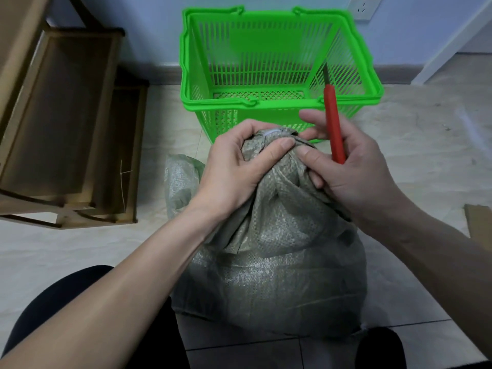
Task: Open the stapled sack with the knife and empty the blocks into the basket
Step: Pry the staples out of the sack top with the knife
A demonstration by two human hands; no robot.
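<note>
A grey-green woven sack (274, 267) stands on the floor between my knees, bulging and closed at its bunched top. My left hand (237, 166) grips that bunched neck, thumb over the fabric beside a white strip at the closure. My right hand (348, 166) holds a red-handled knife (334, 121), its blade pointing up and away, while its thumb and fingers also touch the sack's neck. Just behind the sack stands a bright green plastic basket (213, 105) with nothing visible inside. The blocks are hidden in the sack.
A brown wooden stepped stand (66, 123) sits at the left against the wall. A second piece of woven fabric (181, 179) lies left of the sack. A cardboard piece (479, 225) shows at the right edge. My dark-clothed knees (66, 302) frame the bottom.
</note>
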